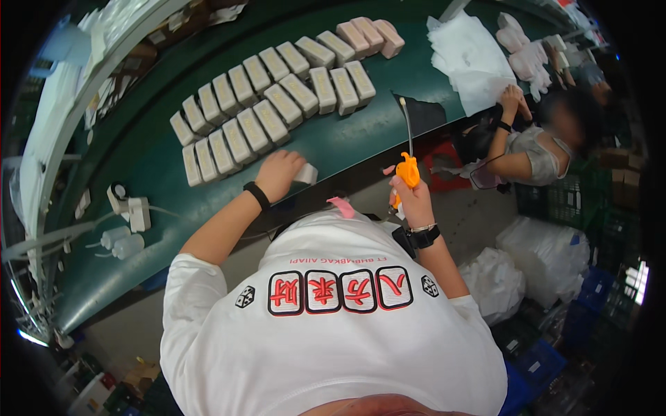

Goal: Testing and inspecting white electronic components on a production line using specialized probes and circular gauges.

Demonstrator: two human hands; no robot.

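Note:
At the front edge of the green table (347, 144), my left hand (277, 175) is closed with its fingers curled at a small white piece (306, 174). Part of that piece is hidden, so its kind is unclear. My right hand (414, 201) grips an orange-handled tool (407, 170) with a long, thin metal neck that points up to a pale tip. Beyond my left hand, two long rows of small grey boxes (251, 130) with lettered tops stand close together. Several pink boxes (366, 36) continue the far row at its right end.
Right of the tool, a person (531, 149) handles white sheets (479, 62) on the table. A dark flat piece (423, 114) lies nearby. Small bottles (128, 246) and a white device (139, 213) sit at left. Plastic bags (544, 253) and blue crates (538, 364) stand at lower right.

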